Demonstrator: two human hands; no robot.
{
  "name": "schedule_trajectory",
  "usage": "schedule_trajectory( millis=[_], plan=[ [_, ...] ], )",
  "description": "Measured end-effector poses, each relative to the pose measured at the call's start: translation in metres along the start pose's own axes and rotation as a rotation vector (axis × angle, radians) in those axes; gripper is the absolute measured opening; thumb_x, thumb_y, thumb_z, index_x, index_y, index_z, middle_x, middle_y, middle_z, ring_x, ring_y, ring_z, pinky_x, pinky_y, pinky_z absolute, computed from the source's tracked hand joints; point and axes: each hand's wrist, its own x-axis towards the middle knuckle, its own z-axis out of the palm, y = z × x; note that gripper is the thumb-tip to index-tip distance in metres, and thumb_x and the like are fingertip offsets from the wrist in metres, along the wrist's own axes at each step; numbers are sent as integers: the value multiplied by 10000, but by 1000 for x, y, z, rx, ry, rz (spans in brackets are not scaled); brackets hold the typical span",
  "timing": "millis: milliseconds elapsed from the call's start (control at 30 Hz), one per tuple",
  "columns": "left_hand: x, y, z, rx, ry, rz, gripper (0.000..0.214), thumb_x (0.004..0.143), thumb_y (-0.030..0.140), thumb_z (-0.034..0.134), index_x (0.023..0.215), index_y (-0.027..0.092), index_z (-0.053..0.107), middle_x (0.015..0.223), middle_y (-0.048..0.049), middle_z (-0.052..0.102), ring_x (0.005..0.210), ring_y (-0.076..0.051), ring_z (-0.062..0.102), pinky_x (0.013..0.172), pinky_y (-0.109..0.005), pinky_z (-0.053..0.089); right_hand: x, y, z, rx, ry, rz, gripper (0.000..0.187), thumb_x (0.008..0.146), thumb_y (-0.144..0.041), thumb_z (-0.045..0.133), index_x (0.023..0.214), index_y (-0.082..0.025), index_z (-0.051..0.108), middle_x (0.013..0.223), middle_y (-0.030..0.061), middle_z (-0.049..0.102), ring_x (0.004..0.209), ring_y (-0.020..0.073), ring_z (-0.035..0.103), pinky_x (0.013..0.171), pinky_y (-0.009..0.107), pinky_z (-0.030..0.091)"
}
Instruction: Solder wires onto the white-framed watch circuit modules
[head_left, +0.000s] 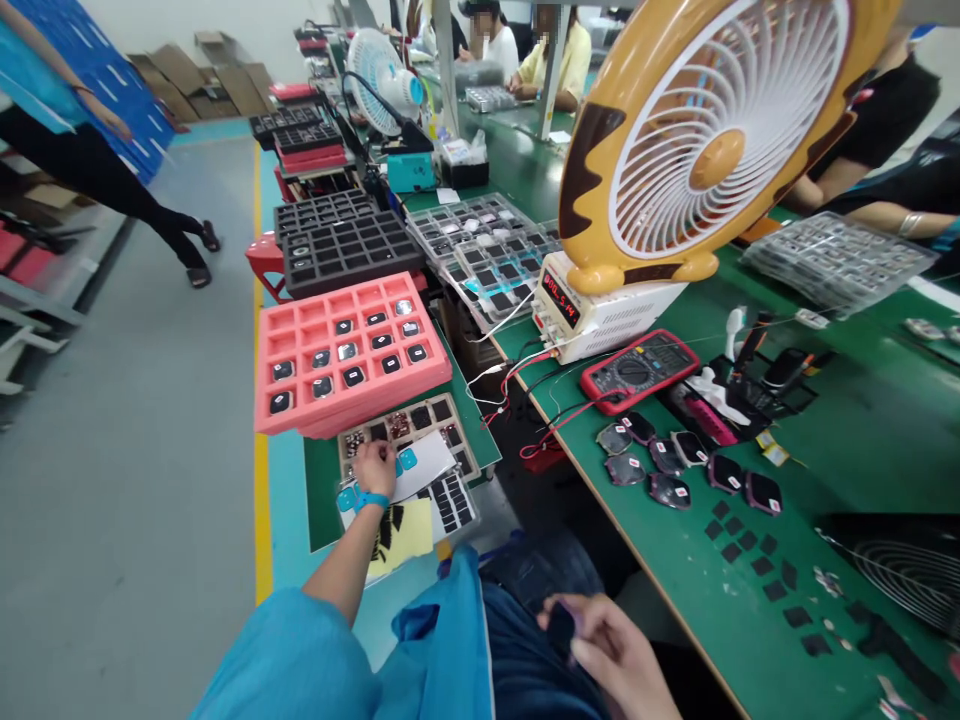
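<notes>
My left hand (375, 466) reaches out to a small tray of dark parts (420, 425) below the pink tray (349, 350). Its fingers are curled onto the tray's near edge, beside white sheets (424, 470) with black pads. A blue band sits on that wrist. My right hand (611, 650) rests over my lap at the bottom, fingers pinched around a small dark part (561, 630). Blue sleeves cover both arms.
The green bench (675, 560) holds several dark watch-like pieces (675, 465), black pads, a red multimeter (637, 370), a power supply (592, 310) and a yellow fan (705, 140). Black and clear trays stand behind. Other people sit across; someone walks at left.
</notes>
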Motion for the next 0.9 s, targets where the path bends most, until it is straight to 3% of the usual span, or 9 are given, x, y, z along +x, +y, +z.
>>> schedule_trajectory(
  millis=[133, 300, 567, 733, 900],
  plan=[
    [0, -8, 5, 5, -12, 14, 342, 999, 390, 658, 1254, 162, 640, 1260, -101, 666, 1090, -232, 677, 944, -454, 600, 83, 10, 65, 5, -232, 151, 485, 620, -492, 969, 756, -224, 589, 933, 64, 765, 881, 274, 781, 782, 365, 582],
    [-1, -17, 12, 6, -26, 33, 339, 1000, 393, 656, 1249, 162, 642, 1254, -100, 668, 1086, -230, 677, 945, -453, 599, 147, 52, 110, 10, -344, 256, 595, 453, -497, 1028, 718, -210, 579, 763, 10, 727, 798, 261, 777, 722, 351, 586],
    [0, -28, 14, 5, -83, 92, 330, 1002, 393, 654, 1237, 162, 646, 1240, -97, 673, 1073, -225, 679, 940, -447, 601, 188, 79, 122, 79, -288, 264, 583, 481, -457, 1024, 751, -209, 572, 837, 14, 759, 850, 241, 786, 774, 351, 607],
    [6, -34, 9, 15, -139, 115, 331, 1002, 389, 655, 1238, 157, 644, 1228, -96, 675, 1060, -223, 683, 921, -438, 607, 193, 83, 119, 112, -240, 264, 551, 508, -415, 1014, 749, -213, 561, 846, 18, 765, 868, 248, 791, 779, 355, 620],
    [25, -45, -11, 57, -234, 128, 324, 1003, 388, 653, 1229, 157, 647, 1218, -94, 678, 1052, -220, 685, 917, -434, 608, 191, 80, 117, 117, -209, 260, 540, 510, -413, 1008, 744, -215, 563, 847, 20, 768, 860, 250, 789, 744, 344, 614]
  ],
)
